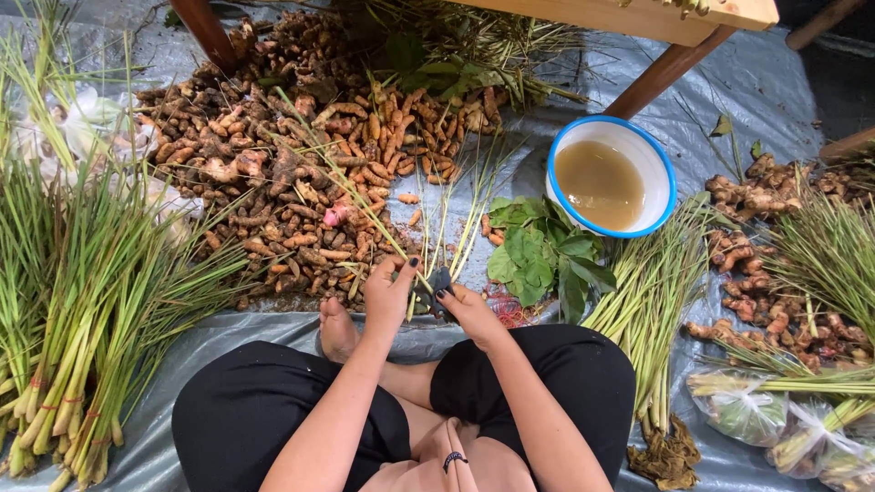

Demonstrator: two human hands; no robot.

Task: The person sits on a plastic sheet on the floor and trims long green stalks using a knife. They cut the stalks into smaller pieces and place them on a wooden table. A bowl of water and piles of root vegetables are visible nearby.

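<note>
Spreading under everything, grey plastic sheet (784,73) is seen. Big heap of turmeric roots (301,155) piled ahead of knees; bundled lemongrass (82,310) laid at left, more lemongrass stalks (652,301) at right. Blue-rimmed white bowl (665,169) of cloudy water set beside green leaves (538,255). Lemongrass stems (401,251) gripped by left hand (390,293), fingers curled closed. Small dark tool (441,284), kind unclear, pinched by right hand (467,308), just before crossed legs.

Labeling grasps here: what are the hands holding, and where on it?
Both hands pinch a thin bundle of lemongrass stalks at its lower end: left hand on one side, right hand on the other. A dark item between them can't be identified.
</note>
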